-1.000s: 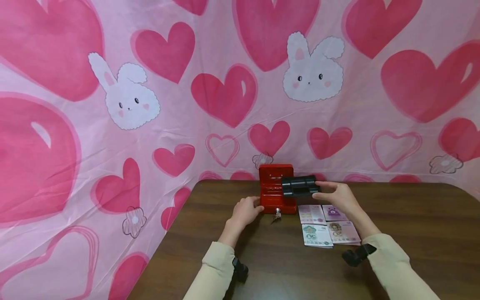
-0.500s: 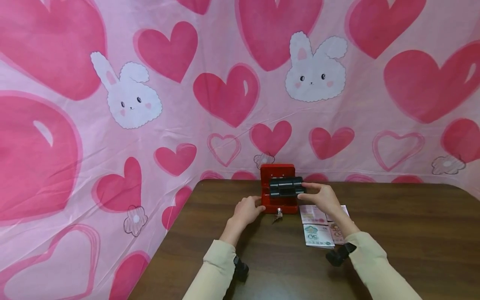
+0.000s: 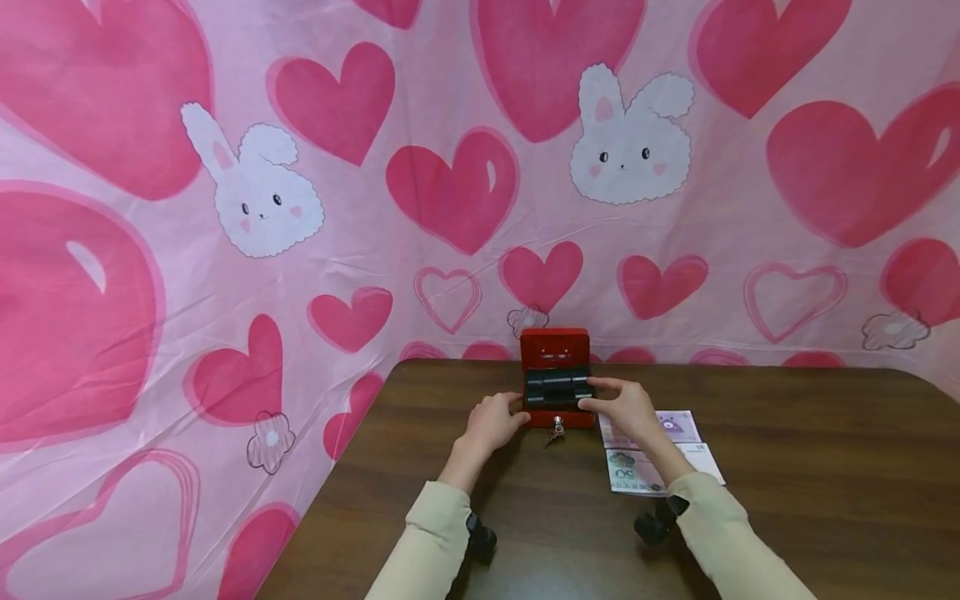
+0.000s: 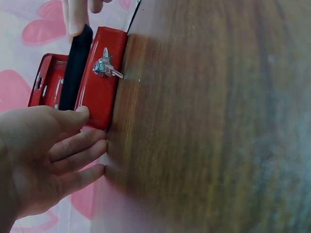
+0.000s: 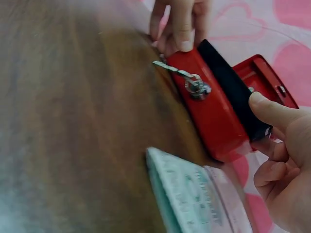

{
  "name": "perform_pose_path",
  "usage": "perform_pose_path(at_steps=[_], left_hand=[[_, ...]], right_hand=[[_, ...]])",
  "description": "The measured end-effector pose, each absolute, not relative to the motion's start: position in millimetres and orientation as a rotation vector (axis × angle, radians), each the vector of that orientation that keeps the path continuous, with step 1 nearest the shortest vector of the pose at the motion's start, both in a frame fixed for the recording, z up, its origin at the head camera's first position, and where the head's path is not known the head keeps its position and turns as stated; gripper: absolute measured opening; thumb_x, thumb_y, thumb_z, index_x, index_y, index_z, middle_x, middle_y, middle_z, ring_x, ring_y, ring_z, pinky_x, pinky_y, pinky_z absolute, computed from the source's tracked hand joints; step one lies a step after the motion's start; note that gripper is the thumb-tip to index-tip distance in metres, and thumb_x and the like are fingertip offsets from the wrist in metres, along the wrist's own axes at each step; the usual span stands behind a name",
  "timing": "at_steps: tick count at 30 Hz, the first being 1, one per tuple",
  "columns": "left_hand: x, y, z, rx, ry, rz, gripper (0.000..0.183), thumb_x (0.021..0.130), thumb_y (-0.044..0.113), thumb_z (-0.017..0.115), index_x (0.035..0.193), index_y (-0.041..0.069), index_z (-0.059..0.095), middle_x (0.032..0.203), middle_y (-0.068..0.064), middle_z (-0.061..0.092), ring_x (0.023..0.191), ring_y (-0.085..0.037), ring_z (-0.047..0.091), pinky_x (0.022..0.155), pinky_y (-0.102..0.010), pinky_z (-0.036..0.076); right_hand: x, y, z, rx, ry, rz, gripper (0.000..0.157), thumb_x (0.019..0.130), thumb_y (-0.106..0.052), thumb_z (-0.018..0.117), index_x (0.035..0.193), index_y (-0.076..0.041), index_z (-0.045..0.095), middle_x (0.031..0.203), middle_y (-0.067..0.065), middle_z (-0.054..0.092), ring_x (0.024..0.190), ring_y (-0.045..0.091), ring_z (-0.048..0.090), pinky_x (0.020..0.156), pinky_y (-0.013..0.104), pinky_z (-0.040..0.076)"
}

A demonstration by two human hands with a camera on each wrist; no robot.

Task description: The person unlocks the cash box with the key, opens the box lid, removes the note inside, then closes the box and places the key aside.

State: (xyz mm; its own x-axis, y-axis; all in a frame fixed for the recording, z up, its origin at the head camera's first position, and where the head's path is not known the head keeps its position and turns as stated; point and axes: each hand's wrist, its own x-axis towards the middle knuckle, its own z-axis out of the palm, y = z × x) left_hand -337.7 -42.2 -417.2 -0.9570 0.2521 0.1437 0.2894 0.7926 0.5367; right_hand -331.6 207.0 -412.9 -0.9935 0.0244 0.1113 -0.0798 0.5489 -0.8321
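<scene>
A red metal cash box (image 3: 541, 419) stands on the table with its lid (image 3: 555, 343) raised. Keys (image 4: 108, 67) hang from the lock on its front. My right hand (image 3: 628, 410) pinches the right end of a black coin tray (image 3: 553, 388), thumb at the near edge. The tray overlaps the box opening in the head view; in the right wrist view it stands tilted above the rim. My left hand (image 3: 493, 422) holds the box's left front corner, thumb (image 4: 81, 115) on the rim and fingers down the side.
Several stacks of play banknotes (image 3: 637, 475) lie right of the box, partly under my right forearm. The brown wooden table (image 3: 420, 433) ends behind the box at a pink cloth (image 3: 450, 308) printed with hearts and rabbits.
My right hand has carried the black coin tray leftward and down, from right of the box to over its opening. My left hand has stayed at the box's corner.
</scene>
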Motion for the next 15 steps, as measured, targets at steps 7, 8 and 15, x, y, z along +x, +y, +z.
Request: perform_pose_path(at_steps=[7, 8, 15], left_hand=[[-341, -43, -417, -0.48, -2.917, -0.856, 0.043, 0.092, 0.03, 0.07, 0.129, 0.009, 0.066, 0.109, -0.009, 0.076, 0.093, -0.021, 0.071, 0.085, -0.043, 0.055], [-341, -44, -417, -0.489, -2.921, -0.857, 0.043, 0.093, 0.03, 0.07, 0.13, 0.009, 0.066, 0.109, -0.009, 0.075, 0.094, -0.021, 0.071, 0.085, -0.043, 0.055], [-346, -47, -412, -0.537, -2.958, -0.881, 0.044, 0.092, 0.031, 0.071, 0.128, 0.006, 0.066, 0.11, -0.009, 0.076, 0.095, -0.019, 0.071, 0.087, -0.042, 0.055]], right_hand=[[-328, 198, -416, 0.176, -2.69, 1.149, 0.053, 0.086, -0.031, 0.077, 0.129, -0.004, 0.065, 0.135, 0.025, 0.06, 0.125, 0.043, 0.055, 0.104, 0.059, 0.043], [-327, 197, -416, 0.185, -2.705, 1.087, 0.052, 0.086, -0.032, 0.077, 0.129, -0.004, 0.066, 0.133, 0.025, 0.061, 0.123, 0.043, 0.056, 0.103, 0.059, 0.044], [-324, 194, -412, 0.194, -2.817, 0.786, 0.049, 0.087, -0.039, 0.074, 0.125, -0.008, 0.068, 0.123, 0.017, 0.067, 0.104, 0.032, 0.064, 0.088, 0.055, 0.053]])
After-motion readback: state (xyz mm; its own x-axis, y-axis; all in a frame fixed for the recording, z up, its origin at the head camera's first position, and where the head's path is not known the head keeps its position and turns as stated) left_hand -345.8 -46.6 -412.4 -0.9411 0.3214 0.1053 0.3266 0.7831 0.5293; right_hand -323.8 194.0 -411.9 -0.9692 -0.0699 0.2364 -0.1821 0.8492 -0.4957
